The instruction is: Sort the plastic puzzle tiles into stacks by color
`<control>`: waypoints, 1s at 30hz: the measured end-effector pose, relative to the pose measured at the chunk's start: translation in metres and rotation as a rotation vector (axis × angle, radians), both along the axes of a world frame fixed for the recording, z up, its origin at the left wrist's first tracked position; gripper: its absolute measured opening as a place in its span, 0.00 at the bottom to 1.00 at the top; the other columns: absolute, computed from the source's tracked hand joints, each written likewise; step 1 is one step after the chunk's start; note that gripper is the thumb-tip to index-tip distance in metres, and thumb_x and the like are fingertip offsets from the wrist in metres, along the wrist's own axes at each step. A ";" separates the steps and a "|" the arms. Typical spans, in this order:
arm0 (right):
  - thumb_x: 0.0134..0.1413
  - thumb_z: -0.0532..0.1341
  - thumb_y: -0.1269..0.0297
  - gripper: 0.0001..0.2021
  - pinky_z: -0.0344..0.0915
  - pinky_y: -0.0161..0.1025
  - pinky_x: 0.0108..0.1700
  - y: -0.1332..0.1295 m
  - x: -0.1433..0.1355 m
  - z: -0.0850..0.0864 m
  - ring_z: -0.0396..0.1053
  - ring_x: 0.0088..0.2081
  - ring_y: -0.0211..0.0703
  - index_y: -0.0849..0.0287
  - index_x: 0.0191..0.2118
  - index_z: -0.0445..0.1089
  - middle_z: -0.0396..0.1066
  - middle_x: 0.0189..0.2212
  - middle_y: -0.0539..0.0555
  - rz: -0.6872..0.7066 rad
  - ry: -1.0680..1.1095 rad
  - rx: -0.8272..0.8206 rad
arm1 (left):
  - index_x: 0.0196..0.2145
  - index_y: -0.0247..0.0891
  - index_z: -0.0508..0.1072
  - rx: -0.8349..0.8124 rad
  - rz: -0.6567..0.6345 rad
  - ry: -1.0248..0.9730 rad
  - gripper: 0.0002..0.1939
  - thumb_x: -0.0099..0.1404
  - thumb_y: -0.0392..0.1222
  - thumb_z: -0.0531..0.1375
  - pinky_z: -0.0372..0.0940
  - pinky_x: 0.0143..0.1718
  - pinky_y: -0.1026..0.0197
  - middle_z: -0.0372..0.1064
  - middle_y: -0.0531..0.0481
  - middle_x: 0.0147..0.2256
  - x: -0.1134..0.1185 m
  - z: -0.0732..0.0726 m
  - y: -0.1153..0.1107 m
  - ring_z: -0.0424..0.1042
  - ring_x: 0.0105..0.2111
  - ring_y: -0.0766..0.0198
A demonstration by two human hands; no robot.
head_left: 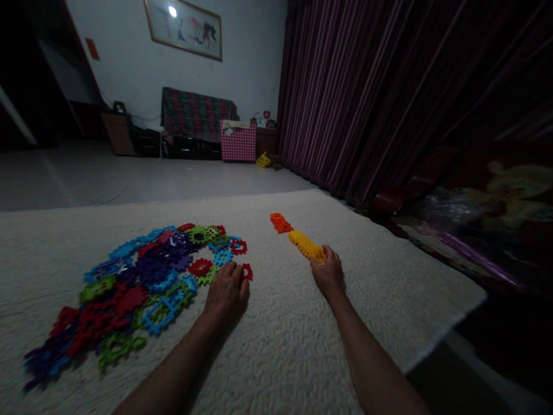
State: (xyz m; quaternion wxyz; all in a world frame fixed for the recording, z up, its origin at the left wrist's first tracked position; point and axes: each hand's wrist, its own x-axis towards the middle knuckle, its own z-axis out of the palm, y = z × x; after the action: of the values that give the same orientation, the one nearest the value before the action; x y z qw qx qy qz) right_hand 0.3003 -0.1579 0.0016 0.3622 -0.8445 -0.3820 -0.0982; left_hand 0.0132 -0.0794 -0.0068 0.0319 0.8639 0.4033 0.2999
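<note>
On the right, my right hand [329, 271] has its thumb and fingers closed round the near end of a tight row of yellow notched plastic building pieces [306, 245]. Just beyond that row lies a shorter row of orange pieces [280, 222]. My left hand [227, 288] rests at the right edge of a loose pile of interlocking pieces [159, 265] in purple, blue, red and green. Its fingers are bent downward and pressed together, so their tips are hidden. A red frame-shaped piece [247, 271] shows beside those fingers.
A pale quilted mat [276, 340] lies under everything. Dark curtains [328, 98] hang along the right, with a plush toy [514, 190] and plastic wrapping near them. Against the far wall stand a low cabinet and a checkered cloth-covered box [238, 143].
</note>
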 end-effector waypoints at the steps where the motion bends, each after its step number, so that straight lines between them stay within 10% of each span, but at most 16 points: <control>1: 0.55 0.59 0.60 0.27 0.67 0.47 0.52 0.000 0.000 0.000 0.68 0.53 0.55 0.59 0.60 0.64 0.69 0.53 0.64 0.000 -0.002 -0.005 | 0.46 0.35 0.74 0.002 0.003 -0.006 0.13 0.68 0.39 0.54 0.66 0.56 0.47 0.71 0.37 0.49 0.000 0.000 0.000 0.69 0.52 0.49; 10: 0.54 0.58 0.60 0.23 0.65 0.56 0.60 0.010 -0.016 0.001 0.66 0.56 0.56 0.61 0.55 0.66 0.67 0.53 0.65 0.236 -0.140 0.355 | 0.44 0.38 0.73 -0.047 0.028 -0.029 0.10 0.67 0.37 0.54 0.66 0.55 0.48 0.70 0.40 0.47 0.002 0.005 -0.004 0.68 0.51 0.52; 18: 0.57 0.55 0.66 0.18 0.68 0.55 0.58 0.021 -0.089 -0.018 0.67 0.57 0.53 0.58 0.53 0.69 0.69 0.55 0.62 0.738 -0.129 0.115 | 0.44 0.39 0.72 -0.110 0.060 -0.014 0.10 0.67 0.39 0.55 0.63 0.57 0.48 0.68 0.41 0.48 0.001 0.008 -0.008 0.66 0.52 0.52; 30: 0.57 0.55 0.62 0.14 0.66 0.52 0.55 0.030 -0.083 -0.018 0.71 0.51 0.53 0.58 0.44 0.74 0.74 0.48 0.61 0.721 -0.257 0.010 | 0.45 0.39 0.71 -0.180 0.071 -0.008 0.10 0.67 0.38 0.55 0.61 0.59 0.47 0.67 0.41 0.48 0.000 0.017 -0.013 0.64 0.53 0.51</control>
State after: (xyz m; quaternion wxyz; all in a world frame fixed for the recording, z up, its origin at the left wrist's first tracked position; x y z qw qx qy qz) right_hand 0.2170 -0.1284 -0.0167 0.3266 -0.6348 -0.6966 -0.0714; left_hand 0.0130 -0.0919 0.0101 0.1003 0.8415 0.4589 0.2670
